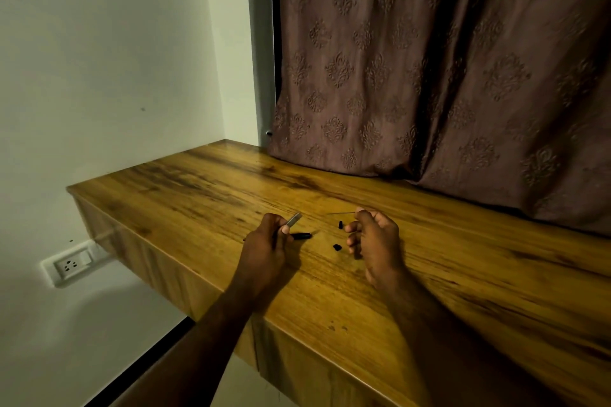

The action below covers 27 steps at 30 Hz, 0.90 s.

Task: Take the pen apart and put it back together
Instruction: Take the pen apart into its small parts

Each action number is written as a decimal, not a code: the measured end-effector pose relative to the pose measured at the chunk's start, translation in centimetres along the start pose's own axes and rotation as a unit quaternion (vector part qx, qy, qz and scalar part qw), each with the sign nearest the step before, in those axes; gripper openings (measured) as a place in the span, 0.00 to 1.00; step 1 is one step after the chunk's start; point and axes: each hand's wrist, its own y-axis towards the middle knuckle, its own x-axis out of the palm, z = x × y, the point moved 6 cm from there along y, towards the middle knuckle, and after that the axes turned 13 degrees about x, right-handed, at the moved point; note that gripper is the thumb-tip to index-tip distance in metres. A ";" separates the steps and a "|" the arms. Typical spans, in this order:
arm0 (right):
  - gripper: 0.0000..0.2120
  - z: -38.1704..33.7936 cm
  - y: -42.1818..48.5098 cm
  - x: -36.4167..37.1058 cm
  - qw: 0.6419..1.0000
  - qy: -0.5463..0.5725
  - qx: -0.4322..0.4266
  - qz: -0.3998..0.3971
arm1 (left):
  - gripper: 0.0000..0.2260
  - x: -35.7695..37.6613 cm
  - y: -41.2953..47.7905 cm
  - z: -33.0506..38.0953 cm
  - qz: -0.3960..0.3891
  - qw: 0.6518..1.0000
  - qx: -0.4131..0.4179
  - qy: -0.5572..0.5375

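The pen is lying in pieces, so the job looks roughly at its midpoint, with disassembly seemingly done and rebuilding not yet begun. Nearest the viewer, the left grip (264, 241) is curling around a silver barrel piece (294, 219), pinching it low so that its free end is sticking up and away past the fingertips. Just beyond and to the inside of that grip, a black section (301, 235) is resting flat on the bench (463, 274). The right grip (377, 241) is hovering with fingers loosely curled; 2 small black bits are sitting on its inner side, 1 (337, 247) close by its lower fingers and 1 (340, 225) slightly farther off. A thin refill (340, 213) is stretching inward from its fingertips, but whether they are actually pinching it I cannot tell. All of these parts are likely feather-light, rigid and smooth, prone to rolling or flicking away; the refill is probably bending easily, so taking it near 1 end with thumb and forefinger seems wisest, and the tiny bits are calling for fingertip pinches. Farthest back, a patterned curtain (429, 76) is hanging down onto the bench.
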 end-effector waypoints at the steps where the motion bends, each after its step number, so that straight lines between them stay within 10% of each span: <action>1: 0.08 0.0 0.0 0.1 1.000 -0.004 0.000 -0.001 | 0.01 0.1 0.0 0.1 -0.004 1.000 0.002 0.005; 27: 0.07 0.6 -0.3 1.5 0.995 -0.066 -0.037 -0.060 | 0.03 0.5 -0.3 1.3 -0.038 0.999 0.011 -0.018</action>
